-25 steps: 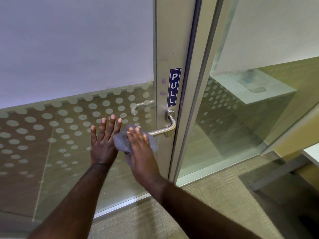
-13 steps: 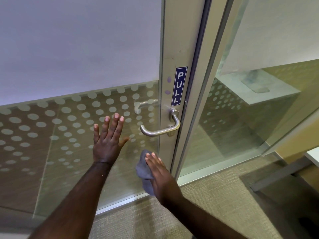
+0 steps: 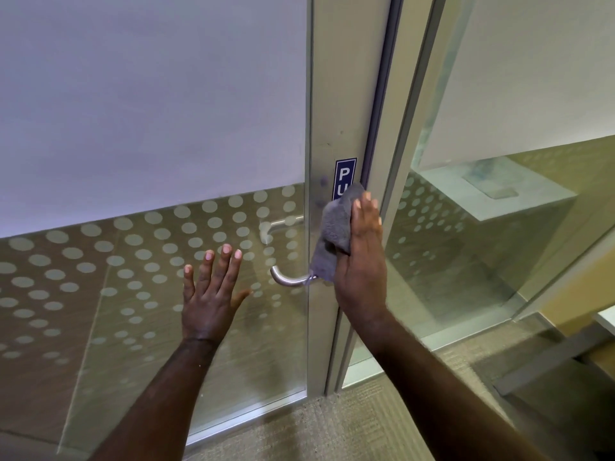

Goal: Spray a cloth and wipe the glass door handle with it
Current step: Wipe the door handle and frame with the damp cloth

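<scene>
A curved metal door handle (image 3: 289,279) juts from the aluminium door frame (image 3: 339,94). My right hand (image 3: 361,261) presses a grey cloth (image 3: 334,232) flat against the frame, straight fingers pointing up, over the handle's base and the lower half of the blue PULL sticker (image 3: 344,173). The cloth hides where the handle meets the frame. My left hand (image 3: 211,294) lies flat on the glass door panel (image 3: 133,277) left of the handle, fingers spread. No spray bottle is in view.
The glass panel has a frosted upper band and dotted film below. A second handle (image 3: 276,226) shows through the glass on the far side. A fixed glass wall (image 3: 499,244) stands to the right. Carpet (image 3: 332,434) covers the floor below.
My right hand has swept the cloth from the handle's left end down below it, then up onto the frame over the handle's base and the sticker. My left hand has stayed on the glass.
</scene>
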`<state>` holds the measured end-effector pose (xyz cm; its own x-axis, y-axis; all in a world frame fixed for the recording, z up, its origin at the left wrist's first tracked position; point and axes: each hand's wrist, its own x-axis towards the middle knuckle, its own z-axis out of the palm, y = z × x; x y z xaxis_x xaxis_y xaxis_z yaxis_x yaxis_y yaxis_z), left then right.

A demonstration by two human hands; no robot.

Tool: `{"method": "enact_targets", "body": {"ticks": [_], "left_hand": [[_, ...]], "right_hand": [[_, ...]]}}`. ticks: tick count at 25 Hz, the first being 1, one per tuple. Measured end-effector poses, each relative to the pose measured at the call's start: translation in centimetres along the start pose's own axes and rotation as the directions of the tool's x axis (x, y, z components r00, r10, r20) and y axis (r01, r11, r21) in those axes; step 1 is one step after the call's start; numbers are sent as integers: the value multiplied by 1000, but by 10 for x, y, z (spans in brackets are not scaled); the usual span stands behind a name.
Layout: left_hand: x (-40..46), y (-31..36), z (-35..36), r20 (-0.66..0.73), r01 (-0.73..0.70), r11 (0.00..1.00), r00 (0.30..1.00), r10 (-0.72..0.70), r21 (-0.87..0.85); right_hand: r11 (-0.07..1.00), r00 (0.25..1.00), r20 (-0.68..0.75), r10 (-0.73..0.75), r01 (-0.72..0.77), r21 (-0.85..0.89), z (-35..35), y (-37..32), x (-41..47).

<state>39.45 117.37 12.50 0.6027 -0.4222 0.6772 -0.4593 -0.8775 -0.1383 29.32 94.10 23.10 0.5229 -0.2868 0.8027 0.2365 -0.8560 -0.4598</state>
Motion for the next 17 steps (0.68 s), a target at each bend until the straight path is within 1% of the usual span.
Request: {"method": "enact_targets", "body": {"ticks": [2,5,8,10,14,17], "left_hand": [[0,0,-1,23,6,1000,1000,-6,-14],[0,0,-3,52,18,999,999,-16,-35],[1,2,-5,66,28,998,997,-25,-48],[2,3,-6,69,40,998,997,-36,-58],[4,2,-8,76,36,996,997,-30,-77],[4,3,-9,68,34,997,997,-29,-71]], "right_hand": [[999,999,-20,39,-39,8,8,-6,22],[998,998,-25,55,-56,-11,24,-11,38],[986,999,31,40,-35,-162,41,-13,44],[969,997,49,65,-51,-240,50,-12,43],[955,997,37,73,-60,-289,58,-10,36],[943,994,55,93,-70,-326,62,-9,23]]}}
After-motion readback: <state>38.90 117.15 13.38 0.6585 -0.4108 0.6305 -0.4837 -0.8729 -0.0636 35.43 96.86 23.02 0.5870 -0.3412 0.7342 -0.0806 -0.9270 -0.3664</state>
